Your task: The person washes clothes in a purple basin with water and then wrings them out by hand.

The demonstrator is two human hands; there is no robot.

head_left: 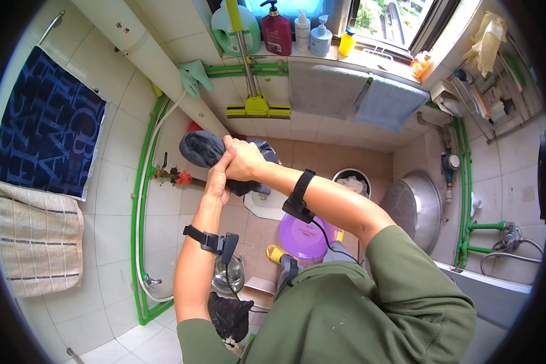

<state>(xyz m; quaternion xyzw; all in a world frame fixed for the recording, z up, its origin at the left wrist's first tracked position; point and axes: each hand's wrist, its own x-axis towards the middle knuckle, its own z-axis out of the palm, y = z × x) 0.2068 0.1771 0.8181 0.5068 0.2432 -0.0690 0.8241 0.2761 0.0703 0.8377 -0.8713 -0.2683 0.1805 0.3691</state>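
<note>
two hands grip a dark cloth above a brown tiled floor, near white-tiled walls.

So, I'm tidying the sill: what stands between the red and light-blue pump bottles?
In the head view, a white pump bottle stands between the red bottle and light-blue bottle.

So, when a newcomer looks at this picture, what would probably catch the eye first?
Probably the dark cloth, gripped by the left hand and right hand, left of centre. Then the round purple plastic item beside a yellow slipper, and the navy patterned towel hanging at the left wall.
</note>
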